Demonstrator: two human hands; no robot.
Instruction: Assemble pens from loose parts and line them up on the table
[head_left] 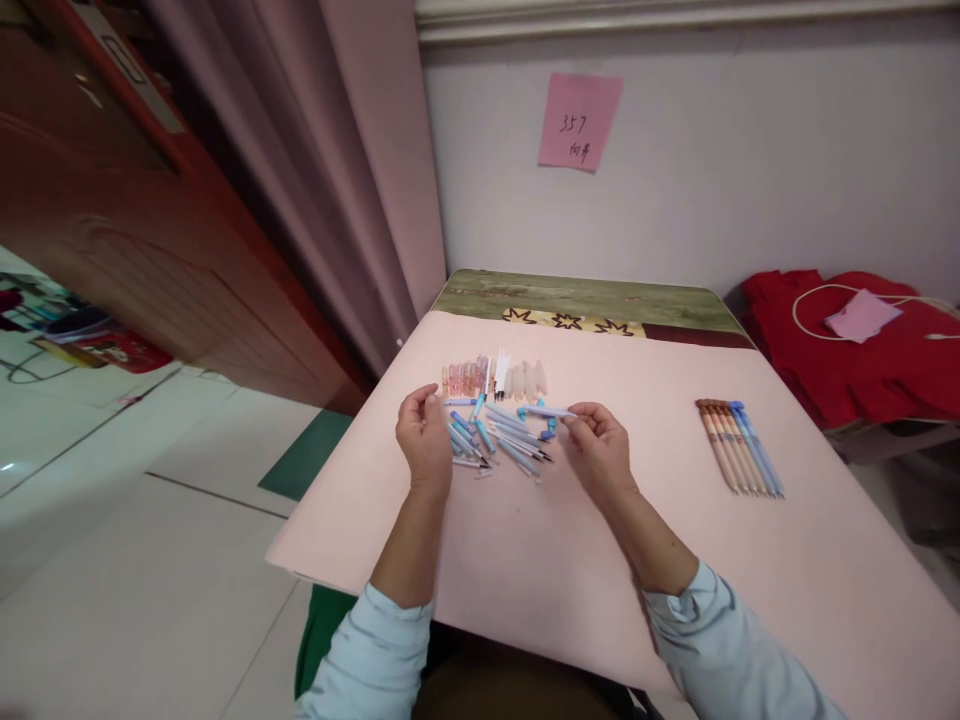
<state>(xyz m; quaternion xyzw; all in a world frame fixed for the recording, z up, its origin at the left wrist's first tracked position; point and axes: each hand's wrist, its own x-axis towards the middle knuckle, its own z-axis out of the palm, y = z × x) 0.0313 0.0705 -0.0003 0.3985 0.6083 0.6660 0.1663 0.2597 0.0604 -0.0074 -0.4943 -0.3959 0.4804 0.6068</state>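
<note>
A loose heap of blue and white pen parts [501,436] lies on the pink table cover [570,560] between my hands. My right hand [598,447] is closed in a pinch on a pale blue pen barrel [545,411], held level just above the heap. My left hand [424,436] rests at the heap's left edge with fingers curled; its fingertips pinch something small that I cannot make out. Behind the heap lies a row of pink, white and clear pen pieces [491,379].
A neat row of assembled brown and blue pens [739,445] lies on the right of the table. A pink note [578,121] is stuck on the wall. Red cloth with a white cable [847,340] sits right of the table. Curtain and wooden door stand left.
</note>
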